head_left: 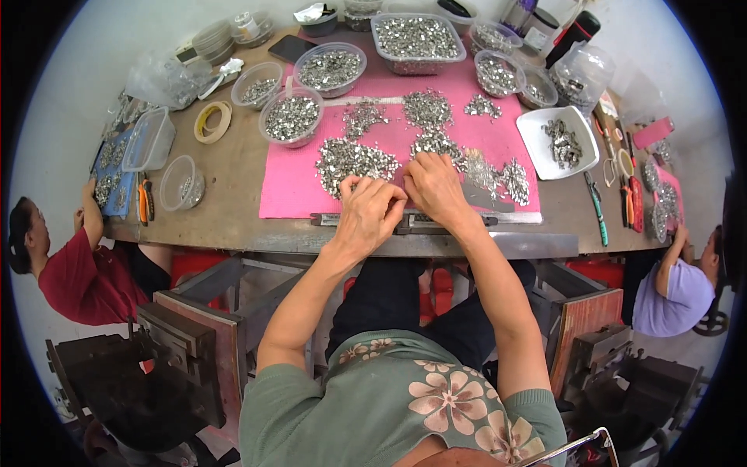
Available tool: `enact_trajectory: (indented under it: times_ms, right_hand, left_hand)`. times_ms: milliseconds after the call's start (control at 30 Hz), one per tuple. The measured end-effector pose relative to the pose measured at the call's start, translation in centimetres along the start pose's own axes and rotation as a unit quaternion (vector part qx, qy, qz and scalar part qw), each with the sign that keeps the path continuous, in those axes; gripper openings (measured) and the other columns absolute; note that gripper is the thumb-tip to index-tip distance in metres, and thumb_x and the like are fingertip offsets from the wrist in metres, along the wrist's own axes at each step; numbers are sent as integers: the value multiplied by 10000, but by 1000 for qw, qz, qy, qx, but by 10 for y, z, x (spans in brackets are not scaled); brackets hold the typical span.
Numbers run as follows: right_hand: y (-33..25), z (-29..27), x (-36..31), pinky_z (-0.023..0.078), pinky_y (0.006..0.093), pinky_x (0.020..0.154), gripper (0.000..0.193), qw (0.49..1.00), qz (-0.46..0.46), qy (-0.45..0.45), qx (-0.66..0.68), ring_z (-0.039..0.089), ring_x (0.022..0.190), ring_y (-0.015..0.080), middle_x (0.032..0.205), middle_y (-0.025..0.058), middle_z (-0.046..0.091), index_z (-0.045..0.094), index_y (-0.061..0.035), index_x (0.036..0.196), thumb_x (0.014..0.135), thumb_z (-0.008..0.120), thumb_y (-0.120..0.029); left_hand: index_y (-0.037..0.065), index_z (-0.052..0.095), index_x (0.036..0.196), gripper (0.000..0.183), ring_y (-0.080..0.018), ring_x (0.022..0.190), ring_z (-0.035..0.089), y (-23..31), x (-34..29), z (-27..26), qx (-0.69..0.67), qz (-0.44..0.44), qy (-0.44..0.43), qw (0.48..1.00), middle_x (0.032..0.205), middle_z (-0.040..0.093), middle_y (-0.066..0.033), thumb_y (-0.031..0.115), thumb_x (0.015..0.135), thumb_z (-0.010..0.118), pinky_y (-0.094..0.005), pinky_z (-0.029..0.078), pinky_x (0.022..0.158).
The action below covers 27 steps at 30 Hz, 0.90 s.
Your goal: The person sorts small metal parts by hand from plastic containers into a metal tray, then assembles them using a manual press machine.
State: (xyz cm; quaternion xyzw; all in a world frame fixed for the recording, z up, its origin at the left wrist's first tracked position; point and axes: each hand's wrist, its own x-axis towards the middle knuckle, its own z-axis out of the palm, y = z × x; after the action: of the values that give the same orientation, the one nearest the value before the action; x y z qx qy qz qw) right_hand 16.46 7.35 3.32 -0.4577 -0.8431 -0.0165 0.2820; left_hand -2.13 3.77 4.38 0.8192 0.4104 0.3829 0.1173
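My left hand [369, 208] is closed, its fingertips pinched together at the near edge of a large pile of small silvery metal pieces [354, 162]. My right hand [436, 187] is closed too, fingers curled down beside another heap of these pieces [436, 145]. The two hands almost touch over a metal bar fixture [412, 223] along the table's front edge. Whatever lies between the fingers is hidden or too small to name. Under the piles spreads a pink mat [292, 183]. To the right of my right hand lie thin, pale metal pieces [482, 173].
Clear tubs of metal pieces [293, 117] line the back. A white tray [531, 140] stands right, near green-handled pliers [597, 208]. At left are a tape roll [212, 123] and orange-handled pliers [145, 198]. Co-workers sit at the left [89, 268] and right [677, 296].
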Motion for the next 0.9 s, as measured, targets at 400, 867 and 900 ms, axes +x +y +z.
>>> enact_trajectory:
  times_ms: [400, 867, 900]
  right_hand:
    - [-8, -51, -44, 400, 396, 740, 154, 991, -8, 4, 136, 563, 801, 285, 864, 92, 570, 600, -34, 921, 817, 704, 8]
    - [-16, -56, -48, 442, 408, 810, 126, 993, -52, -31, 99, 575, 874, 285, 890, 92, 566, 633, -28, 944, 830, 684, -26]
    - [-11, -51, -41, 444, 409, 811, 130, 994, -36, -21, 102, 582, 877, 286, 893, 92, 576, 649, -35, 956, 831, 685, -26]
  left_hand:
    - [91, 661, 886, 120, -234, 863, 586, 10, -7, 8, -39, 67, -42, 996, 860, 597, -41, 97, 801, 745, -428, 388, 943]
    - [125, 729, 956, 96, -192, 832, 605, -8, 2, -1, 45, -16, 48, 998, 822, 657, 7, 131, 863, 747, -429, 333, 971]
    - [125, 729, 956, 96, -192, 832, 605, -12, 7, 0, 44, -20, 48, 998, 822, 657, 7, 131, 863, 747, -429, 333, 971]
